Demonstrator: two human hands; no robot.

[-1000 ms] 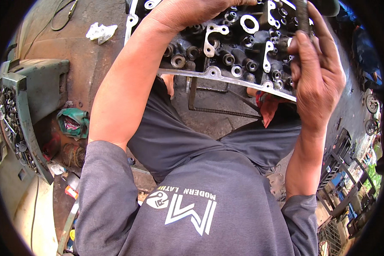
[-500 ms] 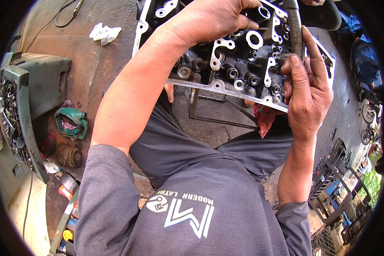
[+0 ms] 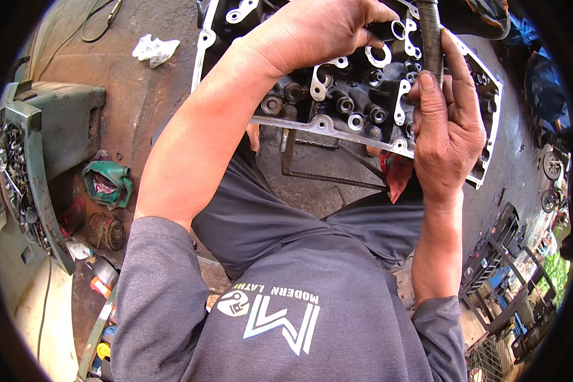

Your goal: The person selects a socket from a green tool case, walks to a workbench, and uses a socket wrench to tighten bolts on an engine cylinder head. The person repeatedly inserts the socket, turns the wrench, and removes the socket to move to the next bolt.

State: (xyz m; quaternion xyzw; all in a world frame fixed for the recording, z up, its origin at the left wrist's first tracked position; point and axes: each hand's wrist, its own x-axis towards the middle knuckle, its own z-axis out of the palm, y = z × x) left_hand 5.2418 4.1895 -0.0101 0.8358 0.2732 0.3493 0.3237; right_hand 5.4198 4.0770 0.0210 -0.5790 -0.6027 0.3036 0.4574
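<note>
An engine cylinder head (image 3: 321, 124) with a bright metal rim and dark, oily cavities lies ahead of me. Reaching over its far side is my left hand (image 3: 344, 28), index finger and thumb apart. The thumb tip is close to a pale flat ring (image 3: 379, 57), and a thinner ring (image 3: 398, 29) sits just beyond; I cannot tell whether either is touched. My right hand (image 3: 449, 124) grips the lower end of an upright dark ribbed bar (image 3: 431, 48), with the index finger stretched along it. The bar's upper end runs out of view.
A metal stand with a ribbed rod (image 3: 337, 181) is below the cylinder head, beside a red cloth (image 3: 398, 178). At left are an overturned plastic chair (image 3: 63, 105), a cut green container (image 3: 107, 183) and a crumpled white bag (image 3: 155, 49). Metal frames (image 3: 509, 274) stand at right.
The bar and my right hand have shifted slightly left and away from me. My left hand has moved a little to the right. The cylinder head has shifted slightly.
</note>
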